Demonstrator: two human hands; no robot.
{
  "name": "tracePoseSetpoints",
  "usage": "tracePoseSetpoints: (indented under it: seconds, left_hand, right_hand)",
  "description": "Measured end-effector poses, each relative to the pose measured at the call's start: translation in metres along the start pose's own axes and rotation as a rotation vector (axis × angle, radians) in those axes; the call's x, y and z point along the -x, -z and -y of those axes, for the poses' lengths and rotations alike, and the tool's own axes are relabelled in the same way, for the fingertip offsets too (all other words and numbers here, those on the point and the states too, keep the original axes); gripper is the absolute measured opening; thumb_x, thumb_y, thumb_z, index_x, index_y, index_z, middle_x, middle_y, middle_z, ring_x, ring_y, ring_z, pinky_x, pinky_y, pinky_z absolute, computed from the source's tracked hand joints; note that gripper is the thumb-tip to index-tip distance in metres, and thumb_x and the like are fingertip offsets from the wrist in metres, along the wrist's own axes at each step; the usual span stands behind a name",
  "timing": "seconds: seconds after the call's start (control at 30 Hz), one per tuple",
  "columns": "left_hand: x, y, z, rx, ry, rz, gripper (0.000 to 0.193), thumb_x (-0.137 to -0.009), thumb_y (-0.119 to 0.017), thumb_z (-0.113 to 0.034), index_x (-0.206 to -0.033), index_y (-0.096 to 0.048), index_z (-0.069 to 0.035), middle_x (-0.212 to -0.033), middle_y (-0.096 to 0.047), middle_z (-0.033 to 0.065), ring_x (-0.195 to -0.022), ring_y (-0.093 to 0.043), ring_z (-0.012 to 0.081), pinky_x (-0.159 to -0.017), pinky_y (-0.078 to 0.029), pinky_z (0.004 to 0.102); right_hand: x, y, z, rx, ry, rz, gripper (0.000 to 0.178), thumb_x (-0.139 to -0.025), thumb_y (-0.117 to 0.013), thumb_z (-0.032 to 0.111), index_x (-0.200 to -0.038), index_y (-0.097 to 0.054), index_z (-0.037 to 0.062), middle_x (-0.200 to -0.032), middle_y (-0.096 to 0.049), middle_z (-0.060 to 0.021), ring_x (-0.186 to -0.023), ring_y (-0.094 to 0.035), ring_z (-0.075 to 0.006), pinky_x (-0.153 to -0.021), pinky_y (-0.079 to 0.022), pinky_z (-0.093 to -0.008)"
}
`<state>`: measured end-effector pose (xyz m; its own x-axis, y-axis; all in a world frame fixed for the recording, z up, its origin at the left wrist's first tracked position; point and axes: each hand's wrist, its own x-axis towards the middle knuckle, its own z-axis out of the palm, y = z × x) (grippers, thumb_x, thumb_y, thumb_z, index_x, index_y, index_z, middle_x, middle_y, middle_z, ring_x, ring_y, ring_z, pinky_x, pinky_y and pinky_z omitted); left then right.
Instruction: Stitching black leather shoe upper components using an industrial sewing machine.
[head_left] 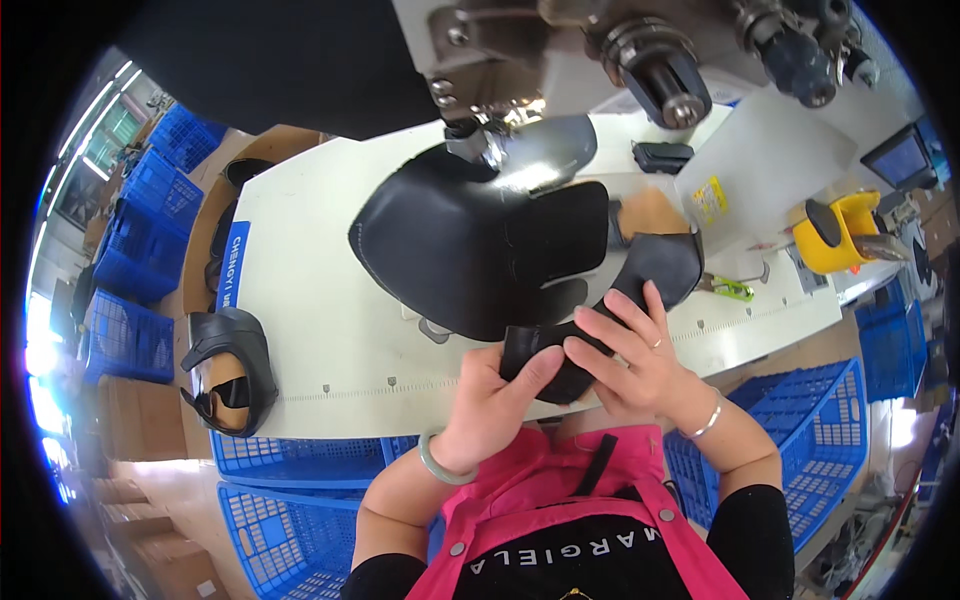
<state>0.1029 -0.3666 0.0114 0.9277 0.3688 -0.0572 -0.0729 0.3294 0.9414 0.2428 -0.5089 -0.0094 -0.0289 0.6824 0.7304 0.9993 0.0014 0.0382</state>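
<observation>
A curved, strap-like piece of black leather (670, 265) lies by the table's near edge, a tan underside showing at its far end. My left hand (490, 400) pinches its left end, thumb on top and the other fingers hidden. My right hand (635, 365) lies palm down along its middle, fingers outstretched and spread. Just beyond is a larger black leather shoe upper (450, 245), stitched along its left edge. It sits under the needle and presser foot of a sewing machine (485, 145), which covers part of it.
Another black shoe upper (235, 365) hangs at the left end of the white table (300, 300). Green-handled snips (730, 287) lie right of my right hand. A yellow holder (840, 235) stands far right. Blue crates (790, 420) stand below the near edge.
</observation>
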Motion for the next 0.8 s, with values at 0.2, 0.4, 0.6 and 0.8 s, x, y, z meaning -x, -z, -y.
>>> tracePoseSetpoints:
  seconds: [0.2, 0.4, 0.6, 0.8]
  left_hand:
    - [0.002, 0.028, -0.048, 0.139, 0.190, 0.239, 0.031, -0.096, -0.054, -0.014, -0.119, -0.059, 0.007, -0.099, -0.068, 0.0166, -0.093, -0.067, 0.0246, -0.071, -0.057, 0.0345]
    - [-0.030, 0.043, -0.080, -1.735, -0.942, 0.014, 0.064, -0.063, -0.075, -0.012, -0.126, -0.062, -0.019, -0.132, -0.054, 0.0090, -0.129, -0.047, 0.0342, -0.109, -0.030, 0.0597]
    - [-0.101, 0.074, -0.017, -1.662, -1.404, -0.281, 0.065, -0.075, -0.069, -0.030, -0.131, -0.046, -0.054, -0.144, -0.039, 0.0001, -0.140, -0.030, 0.0356, -0.103, -0.021, 0.0781]
    - [-0.097, 0.069, -0.016, -1.490, -1.444, -0.360, 0.052, -0.071, -0.072, -0.025, -0.115, -0.060, -0.051, -0.127, -0.047, 0.0006, -0.118, -0.051, 0.0266, -0.094, -0.034, 0.0593]
  right_hand:
    - [-0.036, -0.010, -0.031, -0.034, 0.121, -0.222, 0.029, -0.076, -0.067, 0.015, -0.104, -0.071, 0.0158, -0.118, -0.067, -0.0031, -0.115, -0.058, -0.0251, -0.105, -0.037, -0.0446]
    - [-0.075, -0.016, -0.068, -0.003, 0.078, -0.310, 0.030, -0.076, -0.063, 0.014, -0.104, -0.072, 0.0124, -0.116, -0.067, -0.0057, -0.113, -0.059, -0.0268, -0.103, -0.038, -0.0451]
    - [-0.084, -0.038, -0.090, -0.181, 0.042, -0.264, 0.035, -0.071, -0.065, 0.016, -0.105, -0.072, 0.0085, -0.106, -0.068, -0.0085, -0.103, -0.063, -0.0271, -0.097, -0.042, -0.0470]
    - [-0.088, -0.026, -0.090, -0.194, 0.067, -0.165, 0.028, -0.075, -0.066, 0.011, -0.099, -0.069, -0.0010, -0.103, -0.068, -0.0133, -0.097, -0.064, -0.0305, -0.089, -0.049, -0.0378]
